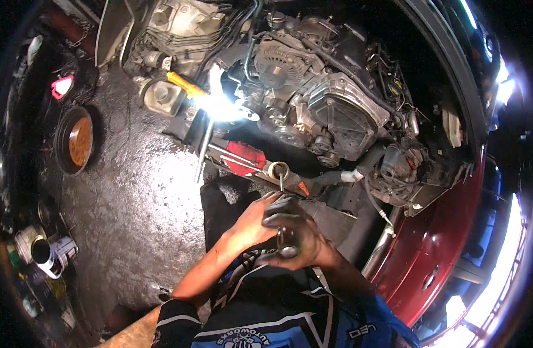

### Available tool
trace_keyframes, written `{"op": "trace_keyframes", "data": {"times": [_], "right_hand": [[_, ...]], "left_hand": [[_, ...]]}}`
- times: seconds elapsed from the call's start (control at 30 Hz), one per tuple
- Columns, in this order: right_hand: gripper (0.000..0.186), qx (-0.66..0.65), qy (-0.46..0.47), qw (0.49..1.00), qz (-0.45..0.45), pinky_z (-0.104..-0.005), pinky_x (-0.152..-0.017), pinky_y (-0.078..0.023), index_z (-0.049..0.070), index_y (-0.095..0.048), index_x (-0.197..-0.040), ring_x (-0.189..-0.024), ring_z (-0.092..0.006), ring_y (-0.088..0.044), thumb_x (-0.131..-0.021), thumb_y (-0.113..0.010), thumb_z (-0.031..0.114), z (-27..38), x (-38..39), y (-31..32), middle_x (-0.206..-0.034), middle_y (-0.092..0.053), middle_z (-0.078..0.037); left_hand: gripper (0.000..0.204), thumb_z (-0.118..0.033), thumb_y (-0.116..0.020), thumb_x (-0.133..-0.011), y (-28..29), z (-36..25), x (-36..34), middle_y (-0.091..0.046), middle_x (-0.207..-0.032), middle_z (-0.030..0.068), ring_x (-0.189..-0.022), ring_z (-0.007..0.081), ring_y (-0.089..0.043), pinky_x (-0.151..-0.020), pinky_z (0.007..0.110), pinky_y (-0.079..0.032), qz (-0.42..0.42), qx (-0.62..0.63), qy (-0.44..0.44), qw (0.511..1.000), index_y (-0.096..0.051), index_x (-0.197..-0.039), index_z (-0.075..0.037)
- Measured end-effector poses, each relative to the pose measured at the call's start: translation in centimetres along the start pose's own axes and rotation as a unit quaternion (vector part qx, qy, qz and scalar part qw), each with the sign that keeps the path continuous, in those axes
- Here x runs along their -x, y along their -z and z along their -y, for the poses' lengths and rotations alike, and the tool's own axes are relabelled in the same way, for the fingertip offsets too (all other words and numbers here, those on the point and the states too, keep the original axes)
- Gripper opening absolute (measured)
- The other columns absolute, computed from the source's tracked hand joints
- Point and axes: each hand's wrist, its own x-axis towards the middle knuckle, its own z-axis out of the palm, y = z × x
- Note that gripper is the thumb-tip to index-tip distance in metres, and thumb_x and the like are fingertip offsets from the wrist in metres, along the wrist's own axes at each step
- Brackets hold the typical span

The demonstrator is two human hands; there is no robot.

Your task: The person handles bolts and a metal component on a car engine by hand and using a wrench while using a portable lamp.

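Just in front of my body, my right hand (304,238) is wrapped round the dark handle of a screwdriver (288,236), its shiny butt end toward me. The fingers of this hand look dark grey. My left hand (257,219) is closed beside it, its fingertips at the base of the metal shaft and partly covered by the right hand. Away from me, the shaft runs up to a pale ring-shaped piece (278,169); whether it touches that ring I cannot tell. Beyond lies the open engine (301,98), with a red cloth (245,158) and metal rods left of the ring.
A bright work lamp with a yellow handle (186,85) lies at the engine's left. On the wet-looking floor (121,191) are a round pan (66,142) of brown liquid and a white bucket (64,248). A red car door (423,267) stands at the right.
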Motion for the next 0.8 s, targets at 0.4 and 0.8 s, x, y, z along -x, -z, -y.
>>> {"op": "trace_keyframes", "data": {"times": [0.4,0.8], "right_hand": [[0.026,0.085,-0.217,0.972,-0.036,-0.0382,-0.08,-0.051,0.005,-0.062,-0.093,-0.086,-0.0282,-0.065,-0.075,-0.081,0.008,-3.8,-6.3,-2.4,-0.091,-0.066,-0.012],[0.025,0.139,-0.22,0.966,-0.003,-0.0404,-0.08,-0.049,0.004,-0.063,-0.093,-0.083,-0.0307,-0.064,-0.075,-0.08,0.009,-5.4,-10.5,-5.0,-0.089,-0.065,-0.012]], "left_hand": [[0.04,-0.016,-0.065,-0.08,5.9,8.6,-1.2,-0.058,-0.122,0.0154,-0.112,0.0331,-0.056,-0.096,0.043,-0.047,0.123,-0.18,-0.033,0.975,-0.063,-0.117,-0.001],[0.047,-0.016,-0.069,-0.08,10.5,11.2,-1.3,-0.059,-0.115,0.0147,-0.105,0.0346,-0.06,-0.089,0.043,-0.051,0.127,0.001,0.065,0.99,-0.06,-0.125,-0.009]]}}
